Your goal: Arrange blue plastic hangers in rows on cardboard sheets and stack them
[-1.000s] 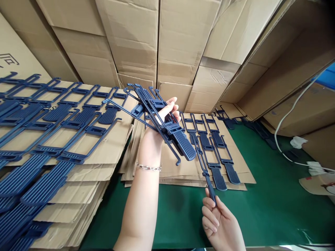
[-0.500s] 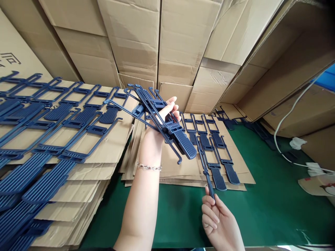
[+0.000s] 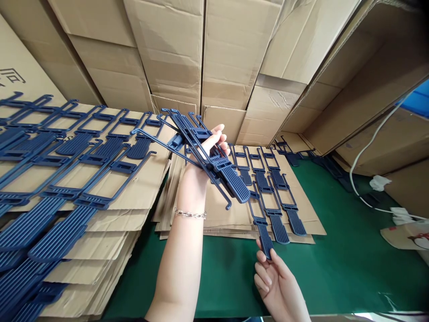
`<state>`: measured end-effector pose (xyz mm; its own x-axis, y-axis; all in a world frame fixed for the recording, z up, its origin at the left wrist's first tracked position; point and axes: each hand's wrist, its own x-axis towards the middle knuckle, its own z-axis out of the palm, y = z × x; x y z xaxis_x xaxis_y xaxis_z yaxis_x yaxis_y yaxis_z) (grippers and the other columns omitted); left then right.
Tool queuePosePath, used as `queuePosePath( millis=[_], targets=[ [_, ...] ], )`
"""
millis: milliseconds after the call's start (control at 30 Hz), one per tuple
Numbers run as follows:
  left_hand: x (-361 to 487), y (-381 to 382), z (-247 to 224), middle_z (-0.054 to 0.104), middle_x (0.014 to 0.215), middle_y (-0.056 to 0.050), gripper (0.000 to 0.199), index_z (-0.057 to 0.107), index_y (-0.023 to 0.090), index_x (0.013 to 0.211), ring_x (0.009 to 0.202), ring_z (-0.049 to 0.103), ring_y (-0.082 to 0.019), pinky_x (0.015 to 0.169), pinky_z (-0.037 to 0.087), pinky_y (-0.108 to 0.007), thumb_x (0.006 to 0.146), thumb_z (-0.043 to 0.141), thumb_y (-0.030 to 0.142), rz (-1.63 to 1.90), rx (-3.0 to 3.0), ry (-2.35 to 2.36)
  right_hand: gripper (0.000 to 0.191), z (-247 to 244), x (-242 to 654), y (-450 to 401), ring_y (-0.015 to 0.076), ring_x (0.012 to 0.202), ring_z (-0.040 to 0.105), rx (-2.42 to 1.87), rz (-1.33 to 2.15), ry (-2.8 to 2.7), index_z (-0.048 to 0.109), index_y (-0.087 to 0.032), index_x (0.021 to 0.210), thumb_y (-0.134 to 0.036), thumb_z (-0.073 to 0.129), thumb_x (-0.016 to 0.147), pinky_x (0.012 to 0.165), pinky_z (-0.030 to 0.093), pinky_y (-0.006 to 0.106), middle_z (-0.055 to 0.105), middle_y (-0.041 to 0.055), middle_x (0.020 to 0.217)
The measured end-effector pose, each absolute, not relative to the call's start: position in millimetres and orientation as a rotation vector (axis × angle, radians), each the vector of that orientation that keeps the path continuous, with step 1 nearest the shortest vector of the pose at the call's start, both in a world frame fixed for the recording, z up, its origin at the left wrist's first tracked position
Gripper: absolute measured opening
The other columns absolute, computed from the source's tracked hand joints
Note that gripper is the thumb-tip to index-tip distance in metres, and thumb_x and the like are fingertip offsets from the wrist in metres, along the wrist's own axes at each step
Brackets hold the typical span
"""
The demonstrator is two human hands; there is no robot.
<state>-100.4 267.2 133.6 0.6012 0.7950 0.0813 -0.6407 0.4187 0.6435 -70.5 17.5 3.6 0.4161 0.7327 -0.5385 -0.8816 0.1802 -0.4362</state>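
Observation:
My left hand [image 3: 217, 139] is raised above the cardboard, with a bundle of blue plastic frames [image 3: 235, 182] resting across the palm and thumb. These have thin hooked arms and a ribbed flat tongue; several overlap, so their exact grip is partly hidden. Lower right, my right hand [image 3: 276, 279] pinches the tongue end of one blue plastic frame [image 3: 264, 237] between thumb and fingers. That frame lies face up in line with its neighbour, a similar laid-out frame [image 3: 279, 228], over the cardboard sheets [image 3: 231, 214].
On the left, a taller stack of cardboard sheets [image 3: 103, 223] carries rows of the same frames. Cardboard boxes [image 3: 174, 53] wall off the back. A white cable [image 3: 363, 150] and crumpled white paper [image 3: 380, 183] are at the right on the green table [image 3: 342, 268].
The frame in my right hand has turned from edge-on to flat, its ribbed face now showing. My left hand and its bundle have barely shifted.

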Motion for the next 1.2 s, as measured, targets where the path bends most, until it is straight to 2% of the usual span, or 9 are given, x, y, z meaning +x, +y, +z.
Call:
queuePosePath(
  millis=[167,267,333,467,633,767,1200],
  targets=[
    [-97.9,278.6,131.0,0.058,0.066,0.005,0.012,0.061,0.016,0.088,0.051,0.055,-0.003,0.050,0.046,-0.014,0.081,0.051,0.013,0.874,0.617,0.257,0.038,0.8,-77.2,23.4,0.0036,0.043,0.033,-1.102,1.012,0.115,0.055,-0.016,0.086,-0.043,0.072,0.065,0.039,0.027,0.017,0.054,-0.0009,0.070],
    [-97.3,284.6,131.9,0.058,0.064,0.005,0.013,0.061,0.017,0.086,0.049,0.055,-0.003,0.049,0.045,-0.015,0.084,0.048,0.014,0.859,0.583,0.268,0.047,-4.8,-79.6,23.2,0.0057,0.042,0.034,-1.333,0.976,0.012,0.054,-0.012,0.074,-0.055,0.070,0.062,0.040,0.024,0.018,0.048,-0.0008,0.051],
    [-97.8,286.1,133.2,0.059,0.063,0.005,0.012,0.060,0.018,0.085,0.048,0.055,-0.003,0.049,0.045,-0.015,0.084,0.048,0.015,0.861,0.577,0.274,0.051,-8.9,-79.2,20.8,0.0066,0.041,0.032,-1.445,0.963,-0.085,0.054,-0.011,0.074,-0.060,0.063,0.066,0.041,0.023,0.019,0.041,-0.0025,0.043],
    [-100.3,285.1,134.4,0.059,0.062,0.004,0.014,0.061,0.017,0.084,0.048,0.055,-0.002,0.049,0.045,-0.013,0.084,0.048,0.013,0.875,0.574,0.274,0.054,-11.2,-73.7,15.6,0.0076,0.044,0.034,-1.676,0.825,-0.257,0.056,-0.011,0.077,-0.065,0.053,0.072,0.045,0.026,0.020,0.041,-0.0026,0.044],
    [-104.5,283.0,132.0,0.060,0.065,0.004,0.013,0.062,0.016,0.087,0.052,0.056,-0.003,0.050,0.046,-0.012,0.082,0.050,0.013,0.907,0.603,0.223,0.063,-3.1,-62.3,15.1,0.0094,0.044,0.036,-1.946,0.622,-0.305,0.057,-0.012,0.074,-0.074,0.048,0.066,0.044,0.028,0.022,0.039,-0.0025,0.045],
    [-107.7,282.0,132.5,0.061,0.068,0.004,0.012,0.062,0.016,0.089,0.055,0.057,-0.003,0.054,0.048,-0.012,0.082,0.052,0.014,0.903,0.585,0.216,0.064,-0.2,-53.6,16.5,0.0107,0.043,0.037,-2.003,0.632,-0.328,0.057,-0.013,0.074,-0.075,0.044,0.066,0.044,0.030,0.023,0.041,-0.0018,0.043],
    [-108.0,281.5,135.1,0.060,0.067,0.004,0.012,0.063,0.016,0.086,0.053,0.056,-0.002,0.053,0.047,-0.012,0.081,0.053,0.013,0.909,0.564,0.244,0.061,-0.7,-59.5,17.4,0.0128,0.043,0.041,-2.068,0.649,-0.429,0.056,-0.014,0.073,-0.073,0.044,0.066,0.044,0.031,0.024,0.044,-0.0003,0.045]
  ],
)
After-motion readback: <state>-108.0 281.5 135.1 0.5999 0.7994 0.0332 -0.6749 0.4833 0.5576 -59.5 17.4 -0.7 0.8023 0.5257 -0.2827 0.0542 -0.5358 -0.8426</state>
